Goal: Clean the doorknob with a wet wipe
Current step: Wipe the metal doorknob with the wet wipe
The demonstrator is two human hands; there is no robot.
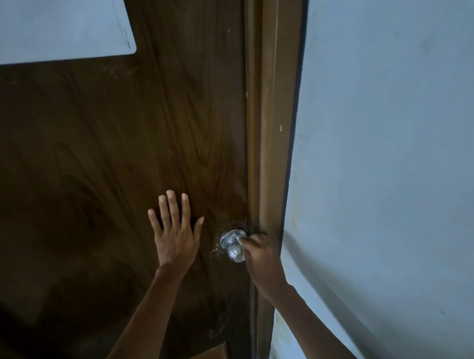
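A shiny round metal doorknob [233, 248] sticks out near the right edge of a dark brown wooden door [114, 158]. My right hand [260, 260] is closed on a small white wet wipe [241, 239] and presses it against the knob's upper right side; most of the wipe is hidden inside the fingers. My left hand [175, 232] lies flat on the door to the left of the knob, fingers spread and pointing up, holding nothing.
A lighter brown door frame [268, 122] runs down just right of the knob. A pale blue-grey wall [394, 171] fills the right side. A white sheet [52, 27] is stuck on the door at the upper left.
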